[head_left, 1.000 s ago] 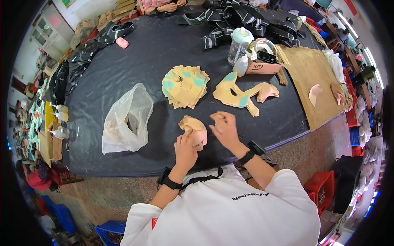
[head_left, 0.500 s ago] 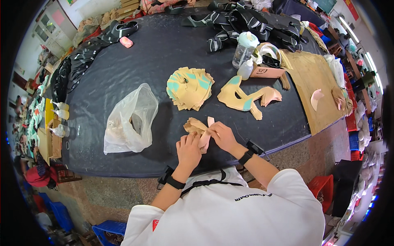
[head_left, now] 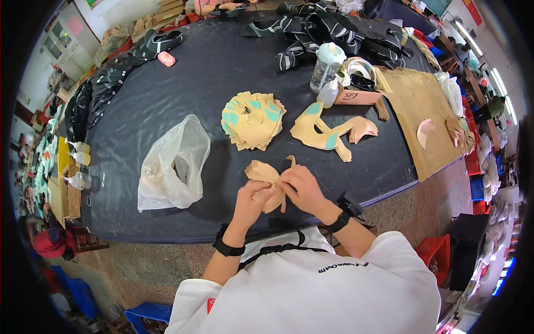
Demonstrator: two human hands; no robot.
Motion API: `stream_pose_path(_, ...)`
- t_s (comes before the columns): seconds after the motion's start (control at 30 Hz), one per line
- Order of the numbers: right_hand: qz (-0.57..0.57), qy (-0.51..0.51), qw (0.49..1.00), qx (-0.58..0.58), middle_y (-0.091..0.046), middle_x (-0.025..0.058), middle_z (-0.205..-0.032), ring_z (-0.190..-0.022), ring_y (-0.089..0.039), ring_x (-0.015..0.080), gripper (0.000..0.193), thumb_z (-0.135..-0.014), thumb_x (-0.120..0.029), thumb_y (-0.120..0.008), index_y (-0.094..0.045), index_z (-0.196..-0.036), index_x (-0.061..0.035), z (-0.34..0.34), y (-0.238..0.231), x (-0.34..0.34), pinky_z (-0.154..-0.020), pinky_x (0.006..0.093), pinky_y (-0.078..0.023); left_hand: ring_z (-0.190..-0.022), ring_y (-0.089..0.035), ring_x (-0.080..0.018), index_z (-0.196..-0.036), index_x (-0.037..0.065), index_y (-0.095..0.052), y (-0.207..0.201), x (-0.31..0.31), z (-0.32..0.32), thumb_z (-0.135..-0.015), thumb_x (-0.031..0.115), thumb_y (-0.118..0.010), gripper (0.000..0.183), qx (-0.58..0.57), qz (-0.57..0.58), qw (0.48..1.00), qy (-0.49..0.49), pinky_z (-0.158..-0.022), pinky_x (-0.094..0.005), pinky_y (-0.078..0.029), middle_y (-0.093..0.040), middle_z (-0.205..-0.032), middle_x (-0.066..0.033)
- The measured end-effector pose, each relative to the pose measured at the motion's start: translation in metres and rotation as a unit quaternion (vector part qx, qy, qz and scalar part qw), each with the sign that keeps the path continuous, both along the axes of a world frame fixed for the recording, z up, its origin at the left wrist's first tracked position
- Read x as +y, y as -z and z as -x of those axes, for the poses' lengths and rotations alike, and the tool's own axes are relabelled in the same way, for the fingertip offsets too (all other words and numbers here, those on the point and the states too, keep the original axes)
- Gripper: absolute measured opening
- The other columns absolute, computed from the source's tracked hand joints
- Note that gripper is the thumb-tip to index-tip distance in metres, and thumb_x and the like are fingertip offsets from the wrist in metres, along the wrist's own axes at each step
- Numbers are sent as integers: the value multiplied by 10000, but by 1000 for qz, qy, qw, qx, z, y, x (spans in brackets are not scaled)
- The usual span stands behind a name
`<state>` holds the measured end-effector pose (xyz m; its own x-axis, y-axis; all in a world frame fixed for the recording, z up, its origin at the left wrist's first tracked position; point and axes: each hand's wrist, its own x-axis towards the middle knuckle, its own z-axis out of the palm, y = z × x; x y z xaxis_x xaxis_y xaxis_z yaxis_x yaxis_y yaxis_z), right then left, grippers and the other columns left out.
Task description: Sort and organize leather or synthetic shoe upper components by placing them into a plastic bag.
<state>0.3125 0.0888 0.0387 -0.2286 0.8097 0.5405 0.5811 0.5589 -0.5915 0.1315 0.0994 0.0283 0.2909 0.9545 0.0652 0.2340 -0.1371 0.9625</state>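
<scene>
Close to the table's near edge, my left hand [head_left: 252, 203] and my right hand [head_left: 303, 188] meet over a curved tan fabric piece [head_left: 261, 170], fingers pinched on it. Part of the piece fans out beyond my left fingers, while a narrow pinkish strip [head_left: 291, 161] sticks out past my right fingertips. More of the material hangs below, between the hands. My fingers cover the spot where they come together. Farther off lies a round, fanned pile of tan cut pieces [head_left: 261, 133] with teal patches. To its right are more curved tan pieces [head_left: 314, 139], also teal-marked.
A translucent plastic bag [head_left: 192, 139] stands at left on the black-covered table [head_left: 183, 83]. At the back right are a lidded jug [head_left: 325, 69], a white squeeze bottle [head_left: 328, 94], a small carton [head_left: 359, 97] and a cardboard sheet [head_left: 411, 117]. Black strappy pieces [head_left: 311, 33] line the far edge.
My hands have drawn closer together, and the tan piece between them has turned and spread. At the far edge, another person's hands have come into sight.
</scene>
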Motion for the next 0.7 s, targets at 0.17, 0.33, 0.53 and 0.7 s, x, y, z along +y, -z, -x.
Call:
stream_pose_path(0.17, 65, 324, 942, 63, -549, 70, -713, -686, -563, 225, 193, -809, -146, -631, -539, -896, 1, -14, 37, 7, -661, 348, -458, -638, -543, -41, -883, -20, -658, 14, -7, 7, -817, 114, -656, 149, -143, 221, 965, -17, -541, -193, -386, -646, -768, -18)
stream_pose_path(0.33, 483, 152, 842, 186, -554, 144, -909, -836, -575, 203, 580, -768, -191, -671, -338, -1201, 1, -32, 75, 7, -751, 319, -457, -691, -571, -60, -945, -58, -638, 2, -17, 4, -819, 74, -655, 184, -312, 289, 905, -36, -596, -185, -426, -645, -800, -49)
stream_pose_path(0.53, 355, 243, 853, 295, -556, 153, -906, -855, -568, 279, 488, -791, -62, -574, -370, -1232, -7, -57, 104, -20, -771, 343, -461, -699, -567, -63, -963, -66, -633, -16, -20, 3, -843, 76, -621, 186, -309, 322, 895, -25, -588, -194, -425, -637, -795, -46)
stream_pose_path(0.7, 64, 98, 990, 74, -575, 90, -908, -846, -560, 291, 306, -722, -50, -650, -598, -1023, -53, -22, -5, -27, -736, 359, -475, -733, -584, -97, -988, -74, -622, -9, -22, 1, -856, 70, -593, 197, -266, 329, 906, -29, -652, -226, -460, -633, -846, -68)
